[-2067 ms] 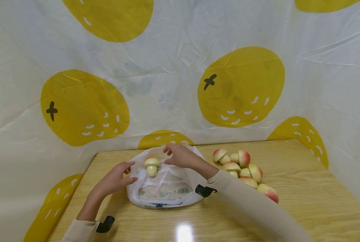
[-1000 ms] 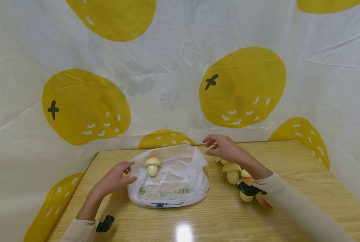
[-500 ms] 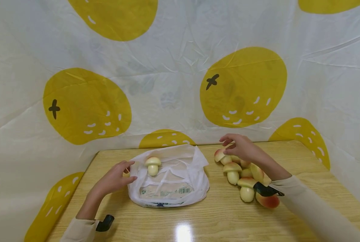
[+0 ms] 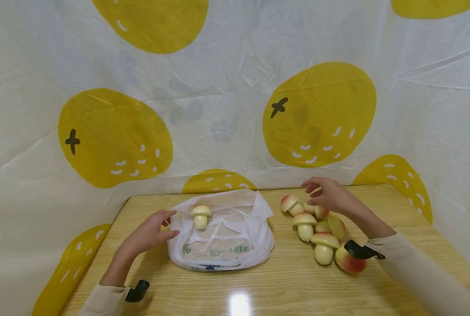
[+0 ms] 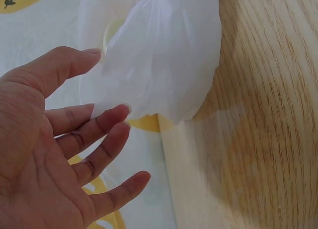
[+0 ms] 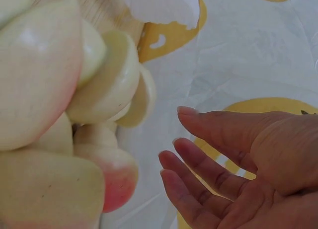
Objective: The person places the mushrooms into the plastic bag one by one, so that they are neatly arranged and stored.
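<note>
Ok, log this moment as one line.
left hand: at edge of white bag | right hand: empty, near mushroom pile | single mushroom: inside white bag

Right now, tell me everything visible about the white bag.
The bag looks like thin, crinkled, translucent plastic with green print and a barcode. It lies open on the table, left of the mushroom pile, one mushroom-shaped piece inside. The left hand is at its left rim, partly behind the plastic.

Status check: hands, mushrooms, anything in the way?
Left hand at white bag's edge; right hand empty, by mushroom pile. One mushroom on the bag's plastic, the rest on the table. Nothing seen blocking right hand from pile.
</note>
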`<state>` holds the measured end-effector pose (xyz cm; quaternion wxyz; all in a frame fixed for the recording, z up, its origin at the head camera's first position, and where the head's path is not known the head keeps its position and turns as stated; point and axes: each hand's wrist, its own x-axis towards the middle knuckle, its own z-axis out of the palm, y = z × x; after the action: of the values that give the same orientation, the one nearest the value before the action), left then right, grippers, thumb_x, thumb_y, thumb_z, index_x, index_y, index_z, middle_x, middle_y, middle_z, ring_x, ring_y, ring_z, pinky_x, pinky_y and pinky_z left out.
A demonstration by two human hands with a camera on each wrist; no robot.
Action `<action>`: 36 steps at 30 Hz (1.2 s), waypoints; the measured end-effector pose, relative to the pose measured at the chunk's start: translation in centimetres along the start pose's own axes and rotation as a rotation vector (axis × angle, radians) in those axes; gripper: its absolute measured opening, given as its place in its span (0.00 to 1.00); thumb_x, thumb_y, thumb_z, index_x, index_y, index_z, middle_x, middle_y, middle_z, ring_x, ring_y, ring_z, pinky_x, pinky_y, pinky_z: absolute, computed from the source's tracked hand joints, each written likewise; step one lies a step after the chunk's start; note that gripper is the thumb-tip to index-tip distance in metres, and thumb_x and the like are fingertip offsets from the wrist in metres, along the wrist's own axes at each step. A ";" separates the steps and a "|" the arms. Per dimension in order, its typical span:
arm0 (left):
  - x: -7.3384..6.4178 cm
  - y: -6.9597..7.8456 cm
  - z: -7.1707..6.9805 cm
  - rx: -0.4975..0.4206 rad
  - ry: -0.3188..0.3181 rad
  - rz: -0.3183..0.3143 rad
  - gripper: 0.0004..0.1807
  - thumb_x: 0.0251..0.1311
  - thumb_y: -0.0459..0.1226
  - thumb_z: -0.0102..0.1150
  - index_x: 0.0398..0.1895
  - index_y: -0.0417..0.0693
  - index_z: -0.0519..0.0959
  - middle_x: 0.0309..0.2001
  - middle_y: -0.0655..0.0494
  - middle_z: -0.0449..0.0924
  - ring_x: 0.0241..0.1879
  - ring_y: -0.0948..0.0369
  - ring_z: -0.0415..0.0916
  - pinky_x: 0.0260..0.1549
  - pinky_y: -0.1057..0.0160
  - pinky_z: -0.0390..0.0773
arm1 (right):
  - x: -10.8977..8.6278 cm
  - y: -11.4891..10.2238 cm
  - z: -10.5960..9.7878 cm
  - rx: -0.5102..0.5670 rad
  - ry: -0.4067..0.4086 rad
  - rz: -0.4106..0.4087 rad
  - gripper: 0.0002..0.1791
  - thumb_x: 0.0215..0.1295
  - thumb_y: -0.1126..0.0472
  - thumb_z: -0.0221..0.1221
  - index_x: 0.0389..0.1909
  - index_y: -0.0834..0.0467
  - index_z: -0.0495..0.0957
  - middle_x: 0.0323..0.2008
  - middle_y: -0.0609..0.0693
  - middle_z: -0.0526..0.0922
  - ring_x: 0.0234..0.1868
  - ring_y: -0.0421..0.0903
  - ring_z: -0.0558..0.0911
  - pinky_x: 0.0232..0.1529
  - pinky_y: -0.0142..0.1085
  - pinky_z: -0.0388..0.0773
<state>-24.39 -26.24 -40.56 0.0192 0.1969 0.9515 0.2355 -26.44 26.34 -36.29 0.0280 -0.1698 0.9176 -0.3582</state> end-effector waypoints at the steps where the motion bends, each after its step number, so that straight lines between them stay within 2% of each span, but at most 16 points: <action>1: 0.0 0.0 0.0 -0.001 0.000 0.000 0.35 0.62 0.42 0.70 0.66 0.30 0.72 0.45 0.49 0.79 0.45 0.53 0.76 0.44 0.51 0.78 | -0.1 0.2 -0.1 -0.002 -0.001 0.005 0.24 0.64 0.70 0.66 0.60 0.68 0.75 0.50 0.65 0.81 0.51 0.67 0.82 0.45 0.48 0.83; 9: 0.0 0.0 0.0 -0.004 -0.001 0.013 0.35 0.62 0.42 0.70 0.66 0.29 0.72 0.44 0.49 0.79 0.45 0.52 0.76 0.44 0.52 0.78 | -0.6 1.4 -0.3 -0.059 0.028 -0.008 0.25 0.61 0.71 0.67 0.59 0.70 0.75 0.48 0.65 0.82 0.53 0.69 0.79 0.51 0.56 0.79; 19: 0.1 0.0 -0.1 -0.012 -0.008 0.000 0.35 0.62 0.42 0.69 0.66 0.29 0.72 0.44 0.49 0.79 0.45 0.52 0.75 0.44 0.52 0.77 | -0.6 2.8 -0.1 -0.148 0.047 0.002 0.24 0.57 0.71 0.70 0.56 0.68 0.79 0.53 0.71 0.80 0.56 0.70 0.78 0.55 0.61 0.74; 27: 0.1 0.0 0.0 -0.009 -0.013 0.003 0.35 0.62 0.42 0.69 0.66 0.29 0.72 0.44 0.49 0.79 0.45 0.53 0.75 0.44 0.52 0.77 | -0.2 3.2 0.0 -0.191 0.003 0.028 0.25 0.57 0.69 0.71 0.56 0.68 0.78 0.52 0.71 0.80 0.54 0.70 0.77 0.54 0.61 0.74; 36: 0.0 -0.1 -0.1 -0.001 -0.007 0.018 0.35 0.62 0.43 0.69 0.66 0.29 0.72 0.43 0.50 0.79 0.45 0.54 0.75 0.44 0.52 0.78 | 0.6 2.8 -1.0 -0.213 -0.074 0.042 0.26 0.57 0.66 0.72 0.56 0.70 0.77 0.50 0.72 0.80 0.51 0.69 0.80 0.51 0.57 0.77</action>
<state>-24.47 -26.37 -40.58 0.0207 0.2065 0.9495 0.2354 -27.98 28.74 -37.37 0.0513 -0.1658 0.9522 -0.2515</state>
